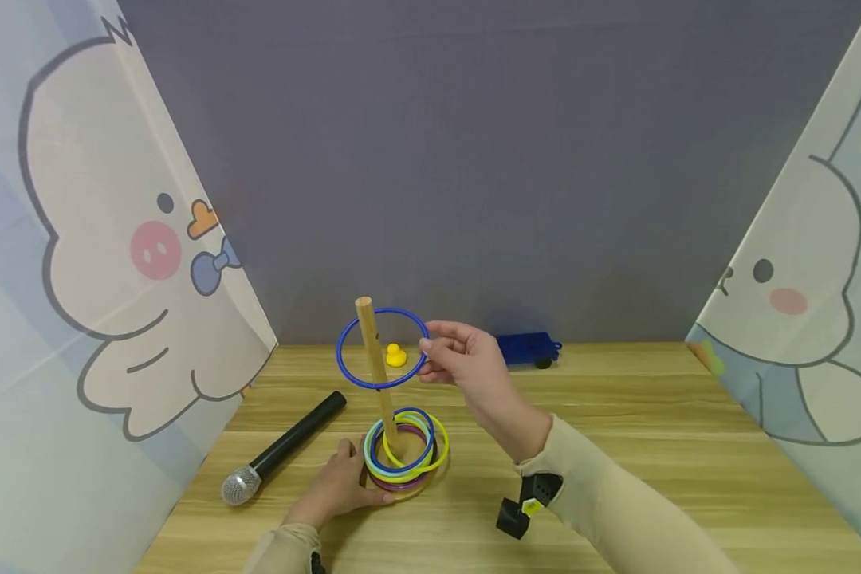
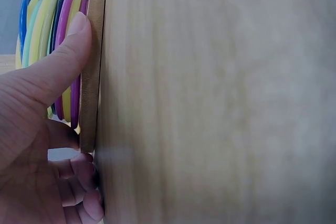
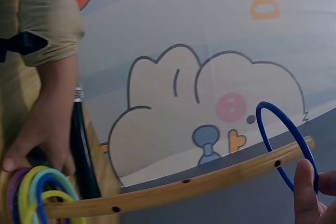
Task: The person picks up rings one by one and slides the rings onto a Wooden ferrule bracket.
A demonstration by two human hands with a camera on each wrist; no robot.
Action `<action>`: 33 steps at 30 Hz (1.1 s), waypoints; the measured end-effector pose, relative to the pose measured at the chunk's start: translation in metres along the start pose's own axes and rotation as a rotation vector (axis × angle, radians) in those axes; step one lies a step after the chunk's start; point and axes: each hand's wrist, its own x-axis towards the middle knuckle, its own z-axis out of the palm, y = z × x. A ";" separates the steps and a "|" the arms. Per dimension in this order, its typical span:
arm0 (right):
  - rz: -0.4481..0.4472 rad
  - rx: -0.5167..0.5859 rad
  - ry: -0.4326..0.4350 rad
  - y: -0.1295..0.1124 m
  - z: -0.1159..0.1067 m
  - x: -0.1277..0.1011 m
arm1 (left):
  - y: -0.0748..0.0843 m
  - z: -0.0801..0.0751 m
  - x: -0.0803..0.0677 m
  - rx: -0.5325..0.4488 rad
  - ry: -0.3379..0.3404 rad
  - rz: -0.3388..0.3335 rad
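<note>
Two hands are at work near the table's front edge. The right hand (image 1: 466,359) pinches a blue ring (image 1: 382,348) by its rim, holding it around the upper part of the wooden peg (image 1: 375,367), tilted rather than level. The left hand (image 1: 340,486) curls round the edge of the round wooden base (image 2: 93,66), thumb lying across the stacked rings (image 1: 404,450) at the peg's foot.

Judging from the tilt, the ring could catch on the peg as it goes down and lever the stand sideways; the left hand's hold on the base is what guards against that. A loose pinch could also let the ring swing off.

Beyond the hands, a microphone (image 1: 283,458) lies just left of the base, near the left panel, so room that way is tight. A small yellow duck (image 1: 396,355) and a blue toy cart (image 1: 527,349) sit along the back edge. To the right the table (image 1: 689,446) offers much bare wood as far as the right panel.
</note>
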 end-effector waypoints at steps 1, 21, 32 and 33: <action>0.008 0.001 -0.002 0.004 -0.001 -0.001 | 0.000 0.000 0.000 -0.001 0.000 -0.001; 0.193 -0.096 0.030 0.114 -0.027 -0.001 | 0.001 0.001 0.001 0.003 0.027 0.012; 0.205 -0.183 0.083 0.165 -0.038 -0.003 | 0.002 0.002 0.001 0.001 0.019 0.012; 0.202 -0.206 0.089 0.167 -0.040 -0.003 | 0.002 0.002 0.001 0.001 0.018 0.010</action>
